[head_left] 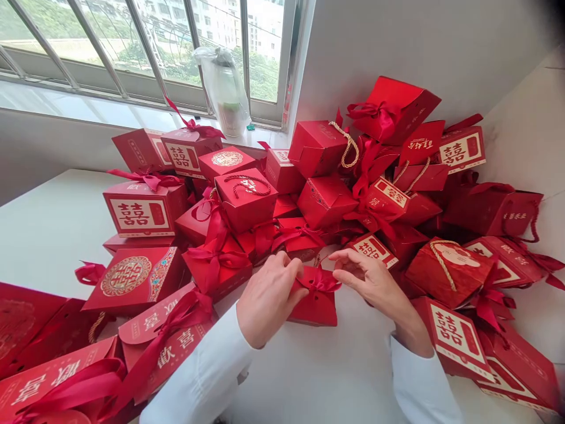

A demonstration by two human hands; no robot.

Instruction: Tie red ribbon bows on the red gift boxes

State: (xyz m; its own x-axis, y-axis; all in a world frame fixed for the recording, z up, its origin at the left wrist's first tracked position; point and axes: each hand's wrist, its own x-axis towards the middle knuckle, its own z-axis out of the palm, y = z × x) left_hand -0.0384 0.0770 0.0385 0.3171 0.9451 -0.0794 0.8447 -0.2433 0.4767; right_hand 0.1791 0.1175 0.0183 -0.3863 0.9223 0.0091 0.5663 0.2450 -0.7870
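A small red gift box [315, 309] with a red ribbon [318, 280] tied in a bow on top sits on the white table in front of me. My left hand [272, 294] is at the box's left side, its fingers curled and pinched on the left part of the ribbon. Those fingers partly hide what they grip. On the other side my right hand [373, 284] has its thumb and fingers apart, close to the bow's right loop. Whether its thumb tip touches the loop I cannot tell.
Red gift boxes are piled behind and on both sides, among them a box with a rope handle [245, 200] and one with a round emblem [132, 280]. A bagged cup [232, 115] stands on the windowsill [88, 109] by a barred window. A wall rises at the right.
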